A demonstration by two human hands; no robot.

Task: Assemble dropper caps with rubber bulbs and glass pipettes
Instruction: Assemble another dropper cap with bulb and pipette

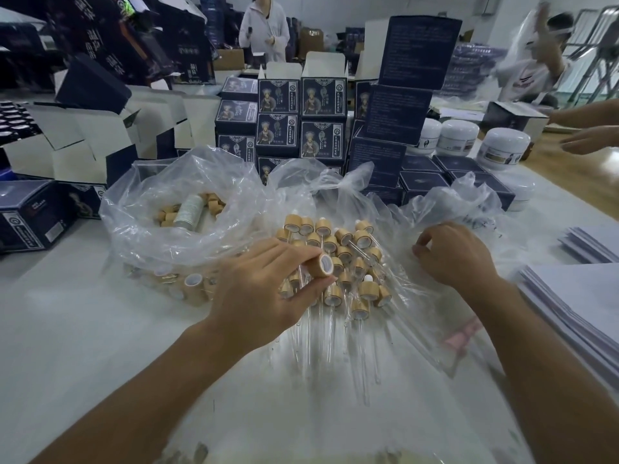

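My left hand [264,283] grips a bamboo-coloured dropper cap [322,264] between thumb and fingers, its white inside facing the camera. Just behind it lies a pile of assembled droppers [338,249] with bamboo caps and glass pipettes on clear plastic sheet. Loose glass pipettes [321,343] lie in front of the pile. My right hand [452,256] rests to the right on the crumpled plastic, fingers curled; whether it holds anything is hidden. A clear plastic bag [174,209] at the left holds more bamboo caps.
Stacks of dark blue product boxes [301,122] stand behind the pile. White jars [459,135] sit at the back right. A stack of white paper sheets [582,303] lies at the right. Another person's hands [586,135] reach in at the far right. Open cartons [93,135] stand at the left.
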